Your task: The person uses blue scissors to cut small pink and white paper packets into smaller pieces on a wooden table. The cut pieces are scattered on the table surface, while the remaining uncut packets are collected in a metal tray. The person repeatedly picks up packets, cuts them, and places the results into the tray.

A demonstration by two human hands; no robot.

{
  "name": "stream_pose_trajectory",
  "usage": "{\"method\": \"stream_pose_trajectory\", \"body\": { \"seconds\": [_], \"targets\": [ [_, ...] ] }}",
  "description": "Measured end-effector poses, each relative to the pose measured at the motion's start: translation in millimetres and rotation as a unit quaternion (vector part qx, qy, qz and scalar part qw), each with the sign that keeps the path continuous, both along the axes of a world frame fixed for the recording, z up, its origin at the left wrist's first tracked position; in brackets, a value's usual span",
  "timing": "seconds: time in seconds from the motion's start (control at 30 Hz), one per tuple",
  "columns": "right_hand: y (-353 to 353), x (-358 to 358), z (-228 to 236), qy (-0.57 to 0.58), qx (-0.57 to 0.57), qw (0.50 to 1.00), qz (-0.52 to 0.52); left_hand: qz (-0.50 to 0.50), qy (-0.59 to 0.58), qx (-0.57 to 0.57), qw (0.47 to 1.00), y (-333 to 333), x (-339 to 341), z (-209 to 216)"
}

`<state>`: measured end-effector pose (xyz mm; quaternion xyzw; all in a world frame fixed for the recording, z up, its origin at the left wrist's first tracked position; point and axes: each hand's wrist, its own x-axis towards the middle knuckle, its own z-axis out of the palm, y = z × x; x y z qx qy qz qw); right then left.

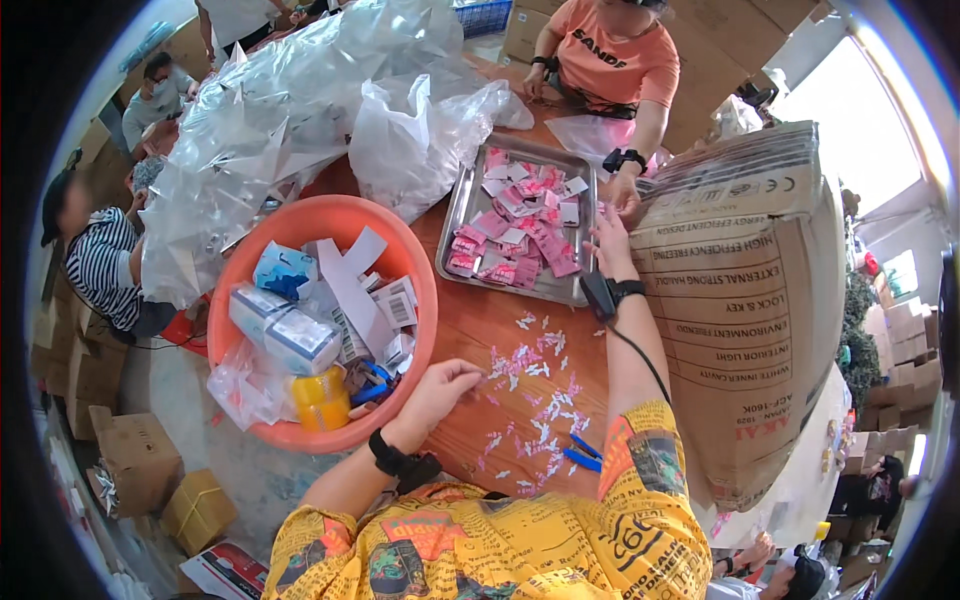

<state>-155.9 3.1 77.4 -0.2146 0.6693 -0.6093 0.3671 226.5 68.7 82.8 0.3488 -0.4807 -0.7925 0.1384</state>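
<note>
Dozens of pink-and-white bits [540,372] are strewn below the tray [562,162], left hand [438,393] pinched together beside them. At the tray's right, the right hand [614,250] is seen, grip unclear.

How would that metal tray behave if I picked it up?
The metal tray looks stiff, given its raised rim. It probably won't roll, being flat and rectangular. Its loose pink packets might slide if tilted.
</note>
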Motion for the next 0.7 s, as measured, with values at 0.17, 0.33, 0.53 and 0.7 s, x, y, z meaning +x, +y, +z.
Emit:
{"method": "stream_pose_trajectory", "body": {
  "seconds": [0.17,0.33,0.53,0.7],
  "targets": [
    [-22.1,-10.9,-26.4,0.015,-0.071,0.995,-0.067,-0.027,-0.006,0.008,1.000,-0.4,11.9,-10.9],
    [26.1,38.3,-11.6,0.086,-0.017,0.996,0.031,0.014,-0.005,-0.084,0.996,-3.7,-4.3,3.4],
    [127.1,126.7,57.8,0.174,-0.004,0.958,0.230,0.161,0.015,-0.469,0.868,-9.7,-54.0,15.5],
    [178.9,158.1,84.1,0.248,-0.013,0.937,0.245,-0.036,0.026,-0.461,0.886,-3.6,-78.3,41.0]
  ]
}}
